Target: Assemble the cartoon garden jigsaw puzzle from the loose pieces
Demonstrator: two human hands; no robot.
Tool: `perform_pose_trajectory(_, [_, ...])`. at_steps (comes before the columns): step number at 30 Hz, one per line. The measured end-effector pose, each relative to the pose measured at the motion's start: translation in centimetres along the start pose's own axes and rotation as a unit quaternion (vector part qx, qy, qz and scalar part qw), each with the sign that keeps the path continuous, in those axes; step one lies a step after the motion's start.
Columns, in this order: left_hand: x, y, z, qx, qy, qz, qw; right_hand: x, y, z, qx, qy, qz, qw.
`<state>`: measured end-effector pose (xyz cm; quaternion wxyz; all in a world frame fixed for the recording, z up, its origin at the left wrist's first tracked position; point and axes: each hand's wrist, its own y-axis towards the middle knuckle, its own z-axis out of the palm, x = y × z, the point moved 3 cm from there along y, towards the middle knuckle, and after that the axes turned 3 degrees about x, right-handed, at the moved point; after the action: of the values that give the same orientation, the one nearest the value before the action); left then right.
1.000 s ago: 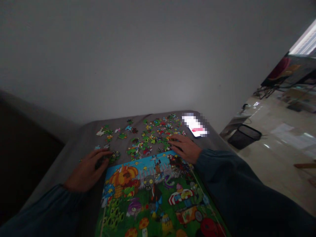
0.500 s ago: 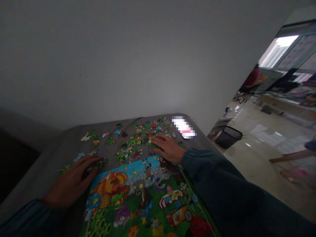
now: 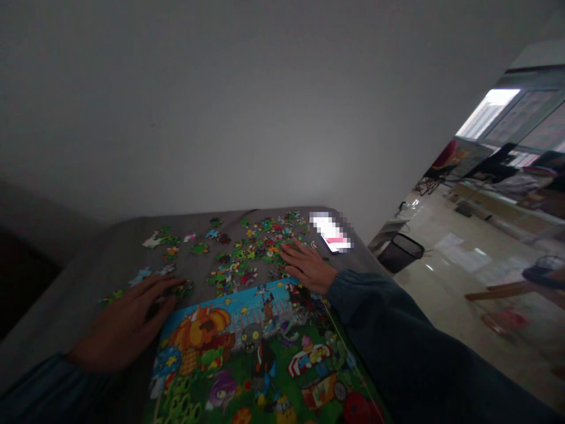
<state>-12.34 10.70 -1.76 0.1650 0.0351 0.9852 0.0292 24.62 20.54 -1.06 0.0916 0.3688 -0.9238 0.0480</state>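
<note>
A cartoon jigsaw picture point(image 3: 265, 353) with a pumpkin, a zombie and plants lies at the front of the grey cloth-covered table. Many loose puzzle pieces point(image 3: 238, 265) are heaped beyond its top edge. My right hand point(image 3: 309, 268) rests with fingers spread at the right side of this heap, over some pieces. At the picture's left edge is my left hand point(image 3: 132, 321), fingers stretched and thumb apart, beside a few pieces point(image 3: 183, 288); what lies under its palm is hidden. More pieces point(image 3: 161, 238) are scattered at the far left of the table.
A phone with a lit, blurred screen point(image 3: 331, 232) lies at the table's back right corner. Behind the table rises a plain wall point(image 3: 229, 118). On the floor to the right stand a black waste bin point(image 3: 401, 253) and, farther off, cluttered furniture near a window.
My right hand has shifted slightly right, and its fingers are more spread over the pieces. The left hand is almost unmoved. The camera view has turned a little.
</note>
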Motion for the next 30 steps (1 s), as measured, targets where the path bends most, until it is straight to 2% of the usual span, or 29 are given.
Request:
perform_pose_trajectory(5, [0.0, 0.0, 0.5, -0.003, -0.012, 0.002, 1.000, -0.1, -0.2, 0.1, -0.012, -0.056, 0.009, 0.998])
perform_pose_trajectory(11, [1.1, 0.0, 1.4, 0.006, 0.008, -0.001, 1.000, -1.2, -0.3, -0.1, 0.005, -0.010, 0.030, 0.999])
perform_pose_trajectory(17, [2.8, 0.2, 2.3, -0.033, 0.019, 0.045, 0.998, -3.9, -0.9, -1.7, -0.151, 0.017, 0.033, 0.988])
perform_pose_trajectory(19, [2.8, 0.2, 2.4, -0.053, 0.029, 0.064, 0.996, -4.2, -1.1, -2.0, -0.170, 0.009, 0.018, 0.985])
perform_pose_trajectory(21, [2.6, 0.1, 2.4, -0.077, 0.037, 0.082, 0.993, -3.7, -0.9, -1.9, -0.157, 0.003, 0.000, 0.988])
perform_pose_trajectory(24, [2.5, -0.1, 2.3, -0.096, 0.049, 0.092, 0.990, -1.8, -0.3, -1.2, -0.084, -0.004, -0.027, 0.996])
perform_pose_trajectory(27, [3.0, -0.1, 2.4, -0.081, 0.065, 0.087, 0.991, -0.2, 0.4, -0.7, -0.018, -0.015, -0.020, 1.000])
perform_pose_trajectory(30, [3.4, 0.1, 2.5, -0.058, 0.080, 0.089, 0.991, -0.1, 0.5, -0.8, -0.025, -0.042, 0.016, 0.999])
